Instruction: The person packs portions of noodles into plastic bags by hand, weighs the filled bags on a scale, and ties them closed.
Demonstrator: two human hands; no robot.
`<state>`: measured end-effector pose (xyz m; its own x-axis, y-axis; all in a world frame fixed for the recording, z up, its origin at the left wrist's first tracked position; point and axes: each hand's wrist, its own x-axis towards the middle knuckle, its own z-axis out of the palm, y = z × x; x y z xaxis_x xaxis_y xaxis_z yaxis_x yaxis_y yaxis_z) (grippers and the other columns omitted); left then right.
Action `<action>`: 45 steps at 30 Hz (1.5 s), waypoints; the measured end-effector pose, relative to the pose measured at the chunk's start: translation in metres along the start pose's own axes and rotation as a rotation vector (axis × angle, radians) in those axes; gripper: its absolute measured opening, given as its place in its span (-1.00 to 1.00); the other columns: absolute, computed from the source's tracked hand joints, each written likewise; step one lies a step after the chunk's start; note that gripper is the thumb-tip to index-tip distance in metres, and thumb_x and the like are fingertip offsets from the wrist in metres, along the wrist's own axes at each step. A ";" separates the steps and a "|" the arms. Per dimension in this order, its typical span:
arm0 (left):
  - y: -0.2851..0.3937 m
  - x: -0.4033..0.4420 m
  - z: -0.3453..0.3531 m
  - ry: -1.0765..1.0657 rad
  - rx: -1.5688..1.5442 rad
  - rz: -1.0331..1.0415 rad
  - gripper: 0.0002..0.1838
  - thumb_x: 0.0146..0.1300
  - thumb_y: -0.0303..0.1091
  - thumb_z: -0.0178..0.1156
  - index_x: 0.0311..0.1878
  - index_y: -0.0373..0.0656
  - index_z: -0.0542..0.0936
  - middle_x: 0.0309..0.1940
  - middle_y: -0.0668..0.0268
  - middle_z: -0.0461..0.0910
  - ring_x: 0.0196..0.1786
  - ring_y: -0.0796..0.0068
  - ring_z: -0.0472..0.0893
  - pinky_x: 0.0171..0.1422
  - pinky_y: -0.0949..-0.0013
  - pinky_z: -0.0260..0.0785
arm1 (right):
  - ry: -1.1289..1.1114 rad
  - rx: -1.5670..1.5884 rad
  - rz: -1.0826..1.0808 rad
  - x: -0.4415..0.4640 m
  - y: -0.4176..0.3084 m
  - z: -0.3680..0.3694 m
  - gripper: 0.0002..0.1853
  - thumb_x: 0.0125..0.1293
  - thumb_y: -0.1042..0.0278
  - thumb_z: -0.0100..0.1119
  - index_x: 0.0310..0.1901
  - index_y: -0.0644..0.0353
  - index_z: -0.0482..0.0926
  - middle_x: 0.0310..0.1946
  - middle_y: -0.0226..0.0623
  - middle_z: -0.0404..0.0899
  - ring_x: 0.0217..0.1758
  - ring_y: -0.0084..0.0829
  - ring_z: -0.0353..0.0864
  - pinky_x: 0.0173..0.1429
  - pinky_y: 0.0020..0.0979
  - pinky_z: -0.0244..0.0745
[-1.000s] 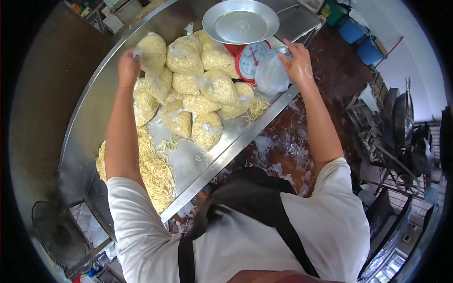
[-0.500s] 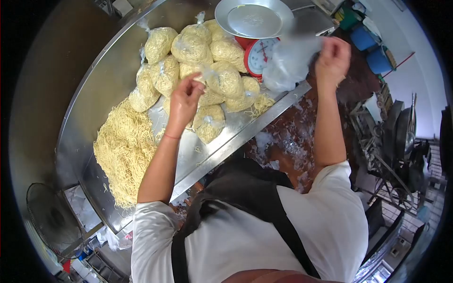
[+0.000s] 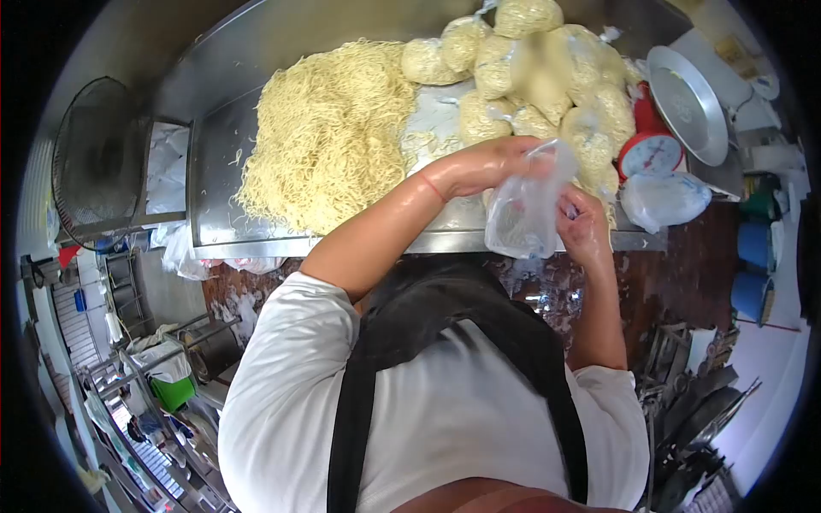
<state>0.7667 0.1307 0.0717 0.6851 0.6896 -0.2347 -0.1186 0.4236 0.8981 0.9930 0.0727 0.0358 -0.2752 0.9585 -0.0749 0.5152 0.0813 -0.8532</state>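
A clear, empty-looking plastic bag hangs in front of me over the table's front edge. My left hand is closed on its upper part, the fingertips partly behind the film. My right hand is at the bag's right side, fingers curled in and gripping its edge. Beyond my left forearm lies a big heap of loose yellow noodles. Several tied bags of noodles are piled behind my hands.
A red dial scale with a round metal pan stands right of the pile. Beside it, a bundle of plastic bags lies at the edge of the metal table. A fan is at the left.
My right hand has come away from the bags beside the scale, and both hands now meet at one plastic bag. My view has swung left, towards the loose noodles.
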 end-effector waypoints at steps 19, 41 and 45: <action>-0.068 -0.455 -0.364 1.423 0.044 0.519 -0.71 0.36 -0.58 -0.09 0.06 -0.18 0.53 -0.19 0.29 0.62 -0.25 0.44 0.65 -0.17 0.41 0.53 | 0.217 -0.895 0.202 0.175 0.055 0.312 -0.25 0.07 0.33 0.43 0.34 0.05 0.34 0.04 -0.05 0.50 0.17 -0.03 0.51 0.22 -0.13 0.46; -0.084 -0.479 -0.361 1.471 -0.164 0.331 -0.69 0.26 -0.60 0.01 0.02 -0.12 0.57 -0.53 0.55 0.43 -0.60 0.80 0.22 -0.56 0.59 -0.01 | -0.402 -0.642 0.031 0.229 0.026 0.266 -0.86 0.25 0.30 0.21 -0.24 0.17 0.59 -0.39 -0.10 0.63 -0.32 -0.22 0.63 -0.19 -0.24 0.50; -0.087 -0.456 -0.357 1.501 -0.212 0.346 -0.69 0.26 -0.63 0.01 0.02 -0.16 0.57 -0.43 0.50 0.54 -0.53 0.80 0.34 -0.50 0.63 0.11 | -0.341 -0.906 0.137 0.199 0.024 0.257 -0.79 0.26 0.26 0.27 -0.14 0.17 0.63 -0.25 -0.10 0.67 -0.21 -0.11 0.67 -0.10 -0.22 0.55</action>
<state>0.2079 -0.0105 -0.0324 -0.7025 0.6478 -0.2949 -0.2979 0.1087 0.9484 0.7422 0.1955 -0.1323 -0.3128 0.8563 -0.4110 0.9496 0.2907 -0.1170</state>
